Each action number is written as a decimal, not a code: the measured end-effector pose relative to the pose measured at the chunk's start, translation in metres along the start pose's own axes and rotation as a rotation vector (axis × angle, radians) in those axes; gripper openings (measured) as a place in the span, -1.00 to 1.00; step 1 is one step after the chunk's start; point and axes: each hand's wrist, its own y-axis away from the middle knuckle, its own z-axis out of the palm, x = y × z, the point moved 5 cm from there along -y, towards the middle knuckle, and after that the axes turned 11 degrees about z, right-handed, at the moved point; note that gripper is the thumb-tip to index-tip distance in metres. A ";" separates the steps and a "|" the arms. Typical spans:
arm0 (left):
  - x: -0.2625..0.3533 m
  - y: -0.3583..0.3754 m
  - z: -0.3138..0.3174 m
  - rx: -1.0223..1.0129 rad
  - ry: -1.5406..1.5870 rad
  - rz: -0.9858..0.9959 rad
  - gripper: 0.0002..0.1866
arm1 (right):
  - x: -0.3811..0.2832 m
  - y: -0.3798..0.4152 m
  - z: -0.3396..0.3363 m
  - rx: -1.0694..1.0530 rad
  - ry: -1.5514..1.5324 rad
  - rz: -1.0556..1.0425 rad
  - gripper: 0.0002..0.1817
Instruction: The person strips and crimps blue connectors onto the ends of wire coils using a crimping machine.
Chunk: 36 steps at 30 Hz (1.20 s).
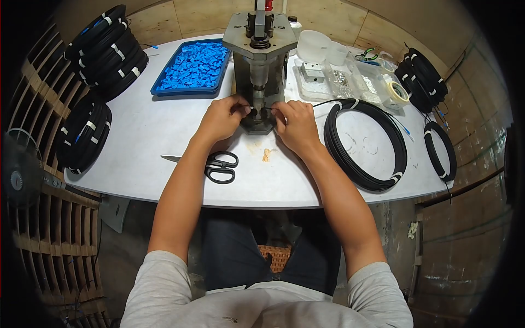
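A metal bench press (pixel 259 60) stands upright in the middle of the table, and both my hands are at its lower tooling. My left hand (pixel 223 118) is closed in a pinch at the left side of the tooling; a thin dark strand shows at its fingertips, but I cannot tell what it is. On the other side, my right hand (pixel 296 121) pinches a black cable (pixel 326 102). That cable runs back to a large taped black coil (pixel 402 143) lying on the right. Black-handled scissors (pixel 221 167) lie beside my left forearm.
A blue tray (pixel 157 92) of small blue parts sits left of the press. Stacked black coils (pixel 112 54) and another coil bundle (pixel 83 135) line the left edge. Clear containers (pixel 350 82), a tape roll (pixel 397 92) and more coils (pixel 440 151) occupy the right.
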 end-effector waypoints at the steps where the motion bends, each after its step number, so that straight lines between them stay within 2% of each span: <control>1: 0.000 0.000 0.000 -0.002 -0.010 -0.002 -0.84 | 0.000 0.000 0.000 0.002 -0.004 -0.003 -0.88; 16: 0.005 0.001 -0.002 0.004 -0.004 0.008 -0.84 | -0.001 -0.001 -0.009 0.085 -0.039 -0.040 -0.86; 36: 0.003 0.001 -0.001 0.009 -0.008 0.013 -0.82 | 0.000 0.000 -0.007 0.052 0.001 -0.015 -0.89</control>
